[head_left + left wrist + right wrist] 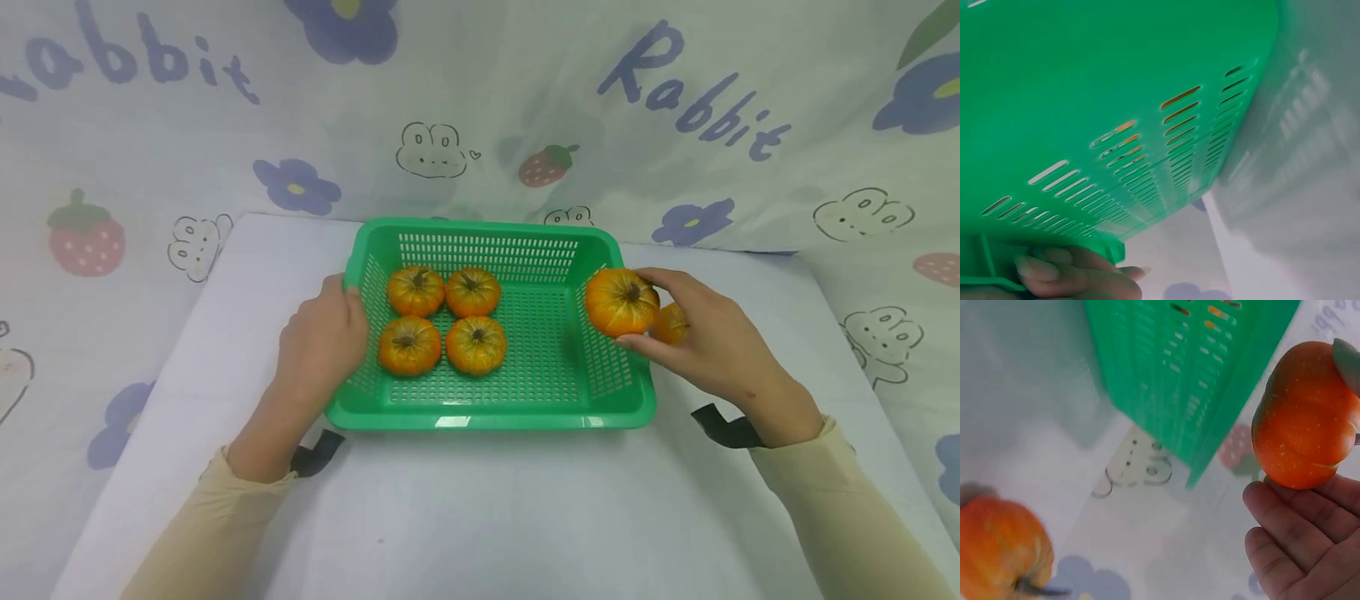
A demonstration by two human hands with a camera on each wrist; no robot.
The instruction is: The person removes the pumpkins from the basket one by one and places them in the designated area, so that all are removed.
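Note:
A green plastic basket (525, 421) with slotted walls stands on the white table. In its left half sit several small orange pumpkins (476, 345), two by two. My left hand (324, 333) grips the basket's left rim, its fingers curled under the edge in the left wrist view. Over the right rim my right hand (712, 337) holds another pumpkin (621, 302) between thumb and fingers, its stem facing up. One more pumpkin (670, 323) lies on the table right of the basket, partly covered by the right hand; the right wrist view shows this table pumpkin (1000, 550) apart from the basket.
A white cloth (510, 508) covers the table. Behind it hangs a printed curtain (480, 92) with rabbits, flowers and strawberries. The basket's right half shows its bare mesh floor (540, 350). Black straps (727, 427) sit at both wrists.

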